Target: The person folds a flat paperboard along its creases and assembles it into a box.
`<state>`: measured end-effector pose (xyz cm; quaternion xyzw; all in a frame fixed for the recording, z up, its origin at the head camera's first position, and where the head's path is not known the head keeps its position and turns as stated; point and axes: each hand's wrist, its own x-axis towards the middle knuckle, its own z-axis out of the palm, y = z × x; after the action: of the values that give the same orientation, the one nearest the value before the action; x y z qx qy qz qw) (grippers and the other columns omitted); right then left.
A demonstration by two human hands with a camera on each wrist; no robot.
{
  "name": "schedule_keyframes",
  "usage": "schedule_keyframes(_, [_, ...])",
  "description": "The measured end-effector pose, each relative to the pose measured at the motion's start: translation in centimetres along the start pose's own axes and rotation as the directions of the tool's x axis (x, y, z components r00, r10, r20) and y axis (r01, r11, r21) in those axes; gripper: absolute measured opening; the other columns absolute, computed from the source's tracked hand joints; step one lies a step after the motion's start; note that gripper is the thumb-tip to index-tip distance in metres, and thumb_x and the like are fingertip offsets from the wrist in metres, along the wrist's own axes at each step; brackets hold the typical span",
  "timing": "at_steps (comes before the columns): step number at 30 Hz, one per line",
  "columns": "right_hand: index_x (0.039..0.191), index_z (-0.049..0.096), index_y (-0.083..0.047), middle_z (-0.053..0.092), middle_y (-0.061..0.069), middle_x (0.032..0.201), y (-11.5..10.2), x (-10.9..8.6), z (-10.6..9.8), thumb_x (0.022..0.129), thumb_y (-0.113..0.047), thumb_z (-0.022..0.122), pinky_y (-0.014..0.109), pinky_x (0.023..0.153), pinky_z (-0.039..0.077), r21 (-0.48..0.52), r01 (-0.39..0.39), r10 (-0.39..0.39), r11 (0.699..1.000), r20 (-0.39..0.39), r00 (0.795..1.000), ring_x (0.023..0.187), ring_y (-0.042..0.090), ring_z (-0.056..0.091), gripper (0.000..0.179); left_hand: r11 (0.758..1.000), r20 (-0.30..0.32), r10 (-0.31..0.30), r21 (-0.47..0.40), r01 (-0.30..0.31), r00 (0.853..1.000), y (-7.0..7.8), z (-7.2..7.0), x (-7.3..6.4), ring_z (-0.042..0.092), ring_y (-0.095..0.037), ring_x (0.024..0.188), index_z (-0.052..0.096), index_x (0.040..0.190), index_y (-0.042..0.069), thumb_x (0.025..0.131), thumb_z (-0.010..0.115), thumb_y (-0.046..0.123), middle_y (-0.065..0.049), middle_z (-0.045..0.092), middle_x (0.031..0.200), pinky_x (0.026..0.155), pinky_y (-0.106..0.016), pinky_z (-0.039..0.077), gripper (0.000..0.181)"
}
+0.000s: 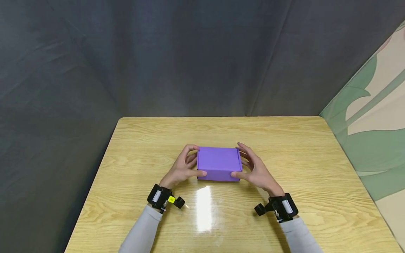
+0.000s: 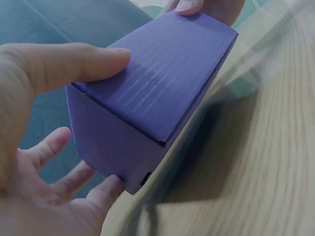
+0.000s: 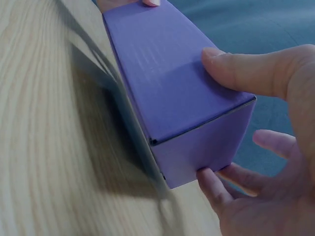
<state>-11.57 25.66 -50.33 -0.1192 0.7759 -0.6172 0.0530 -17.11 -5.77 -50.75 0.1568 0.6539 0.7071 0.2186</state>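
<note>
A closed purple cardboard box (image 1: 219, 160) sits between both hands near the middle of the table, its long front side facing me. My left hand (image 1: 183, 166) grips its left end, with the thumb (image 2: 106, 63) on the front side and other fingers at the end and behind. The right end is gripped by my right hand (image 1: 256, 170), whose thumb (image 3: 231, 69) presses on the front side in the same way. In both wrist views the box (image 2: 162, 73) shows a dark shadow on the wood beside its lower edge.
The wooden table (image 1: 142, 140) has a bright light reflection in front of the box. A dark grey curtain (image 1: 196, 59) hangs behind and to the left. Leaf-patterned cloth (image 1: 379, 147) borders the right edge. Each wrist wears a black camera mount (image 1: 159, 196).
</note>
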Motion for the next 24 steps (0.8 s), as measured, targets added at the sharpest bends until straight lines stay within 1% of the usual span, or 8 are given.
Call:
schedule_keyframes(2, [0.169,0.028,-0.024,0.031,0.023,0.171,0.1,-0.1,0.1,0.081,0.001,0.092,0.022,0.122,0.04,0.004,-0.003,0.003,1.0,-0.007,1.0,0.158,0.043,0.034,0.111,1.0,0.008,-0.005,-0.004,0.005,1.0,-0.2,-0.1,0.0,0.03,-0.04,0.16,0.037,0.152,0.01,0.075,0.089,-0.01,-0.02,0.033,0.168,0.128,-0.044,0.034,0.095])
schedule_keyframes(5, [0.169,0.028,-0.024,0.03,0.021,0.172,0.2,-0.2,0.2,0.079,0.001,0.093,0.036,0.126,0.037,0.0,-0.009,0.009,1.0,-0.007,1.0,0.159,0.042,0.032,0.113,1.0,0.004,-0.024,0.001,0.024,1.0,-0.5,-0.2,-0.2,0.028,-0.037,0.162,0.033,0.156,0.012,0.073,0.09,-0.011,-0.018,0.032,0.171,0.129,-0.042,0.032,0.103])
schedule_keyframes(7, [0.169,0.027,-0.022,0.029,0.021,0.173,0.3,-0.2,0.4,0.078,0.0,0.093,0.044,0.128,0.035,-0.002,-0.016,0.016,1.0,-0.005,1.0,0.16,0.042,0.031,0.114,0.999,0.002,-0.032,0.012,0.032,0.999,-0.7,-0.2,-0.2,0.028,-0.036,0.162,0.031,0.158,0.013,0.072,0.09,-0.012,-0.017,0.032,0.171,0.129,-0.041,0.032,0.107])
schedule_keyframes(10, [0.169,0.026,-0.017,0.026,0.019,0.175,0.6,-0.3,0.6,0.078,-0.001,0.094,0.05,0.128,0.033,-0.013,-0.029,0.029,0.999,-0.006,1.0,0.161,0.042,0.028,0.115,0.999,0.012,-0.034,0.028,0.033,0.999,-0.9,-0.3,-0.3,0.028,-0.035,0.162,0.029,0.161,0.013,0.072,0.09,-0.013,-0.016,0.032,0.172,0.129,-0.042,0.031,0.111])
schedule_keyframes(14, [0.169,0.026,-0.01,0.025,0.016,0.176,1.1,-0.5,0.9,0.078,0.0,0.094,0.054,0.129,0.031,-0.048,-0.041,0.041,0.998,0.001,0.999,0.162,0.042,0.025,0.114,0.998,0.042,-0.034,0.047,0.032,0.999,-1.4,-0.5,-0.5,0.027,-0.037,0.162,0.027,0.162,0.014,0.072,0.089,-0.013,-0.018,0.028,0.174,0.129,-0.045,0.03,0.113])
schedule_keyframes(16, [0.168,0.027,-0.007,0.025,0.017,0.175,1.3,-0.5,1.0,0.078,0.001,0.094,0.055,0.128,0.031,-0.068,-0.031,0.032,0.997,0.01,0.999,0.162,0.042,0.024,0.112,0.997,0.053,-0.03,0.071,0.026,0.998,-1.6,-0.6,-0.7,0.027,-0.038,0.162,0.025,0.162,0.014,0.073,0.09,-0.013,-0.02,0.027,0.174,0.129,-0.047,0.031,0.113])
schedule_keyframes(20, [0.166,0.029,-0.003,0.026,0.019,0.174,1.4,-0.3,1.0,0.076,0.005,0.093,0.052,0.126,0.034,-0.096,0.001,0.0,0.995,0.012,1.0,0.162,0.043,0.024,0.111,0.992,0.077,0.001,0.126,-0.011,0.997,-1.6,-0.8,-0.6,0.028,-0.039,0.161,0.022,0.163,0.012,0.073,0.092,-0.01,-0.02,0.027,0.173,0.129,-0.048,0.031,0.116])
schedule_keyframes(24, [0.166,0.029,-0.003,0.027,0.021,0.173,1.3,-0.2,1.0,0.075,0.006,0.093,0.052,0.125,0.036,-0.11,0.018,-0.017,0.994,0.009,1.0,0.162,0.043,0.024,0.112,0.988,0.093,0.025,0.148,-0.039,0.995,-1.7,-1.0,-0.3,0.028,-0.037,0.162,0.022,0.163,0.01,0.072,0.094,-0.009,-0.018,0.03,0.172,0.129,-0.046,0.032,0.117])
